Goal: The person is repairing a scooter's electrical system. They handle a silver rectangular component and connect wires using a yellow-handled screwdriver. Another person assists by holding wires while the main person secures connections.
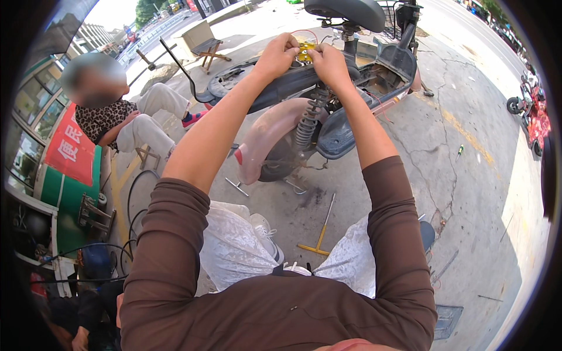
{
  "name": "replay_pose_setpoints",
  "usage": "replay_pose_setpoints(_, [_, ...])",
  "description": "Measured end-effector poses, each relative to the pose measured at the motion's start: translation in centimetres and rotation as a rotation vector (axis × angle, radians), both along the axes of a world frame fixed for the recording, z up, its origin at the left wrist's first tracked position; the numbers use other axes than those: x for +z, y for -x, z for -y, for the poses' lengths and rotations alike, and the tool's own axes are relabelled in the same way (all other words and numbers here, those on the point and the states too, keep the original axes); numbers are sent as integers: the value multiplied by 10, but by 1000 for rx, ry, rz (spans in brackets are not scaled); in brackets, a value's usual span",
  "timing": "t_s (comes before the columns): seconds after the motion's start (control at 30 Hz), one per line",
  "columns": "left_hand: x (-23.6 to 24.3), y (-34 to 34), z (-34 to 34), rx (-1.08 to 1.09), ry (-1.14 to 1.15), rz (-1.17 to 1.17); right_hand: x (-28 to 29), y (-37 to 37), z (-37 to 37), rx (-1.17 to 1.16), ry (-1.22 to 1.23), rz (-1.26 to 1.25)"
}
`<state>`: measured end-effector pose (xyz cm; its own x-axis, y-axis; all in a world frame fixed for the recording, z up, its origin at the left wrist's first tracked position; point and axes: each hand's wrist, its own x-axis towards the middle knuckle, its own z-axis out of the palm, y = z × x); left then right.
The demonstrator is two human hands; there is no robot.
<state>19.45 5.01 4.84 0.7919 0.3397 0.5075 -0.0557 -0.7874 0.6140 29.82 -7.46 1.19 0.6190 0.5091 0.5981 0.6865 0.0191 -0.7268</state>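
My left hand (282, 52) and my right hand (329, 63) meet over the rear of a partly dismantled electric scooter (275, 88). Between them is a small yellow part (305, 51) with darker spots, pinched from both sides by my fingertips; its exact kind is too small to make out. A thin red wire (301, 31) curves just behind it. Below my right hand stands a coil-spring shock absorber (310, 120), beside the dusty pinkish rear fender (272, 131). The black seat (346, 13) is just beyond my hands.
A yellow T-handle wrench (321, 237) lies between my feet, with a silver T-handle tool (237, 187) near the wheel. To the right lie a green screwdriver (460, 150) and a rod (448, 265). At left sits a person (111, 120); a folding stool (212, 54) stands farther back.
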Motion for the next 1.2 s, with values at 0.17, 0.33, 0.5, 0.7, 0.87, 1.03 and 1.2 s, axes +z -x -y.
replay_pose_setpoints(0.17, [1, 5, 0, -72, 62, 16, -1, 0, 1, 28, 9, -63])
replay_pose_setpoints(0.33, [4, 3, 5, -55, 134, -47, -5, -10, -1, 104, 41, -146])
replay_pose_setpoints(0.5, [4, 6, -1, -64, 283, -55, -10, -16, -2, 233, -12, -213])
replay_pose_setpoints(0.7, [8, 8, -1, -63, 400, -45, -4, -12, 2, 498, -15, -731])
replay_pose_setpoints(0.87, [6, 7, 2, 24, 19, -54, -2, -8, 3, 518, 11, -778])
replay_pose_setpoints(1.03, [4, 6, 13, 63, -182, 19, -3, -14, 6, 464, 34, -650])
replay_pose_setpoints(1.2, [4, 6, 9, 98, -212, -37, -2, -12, 6, 420, 40, -557])
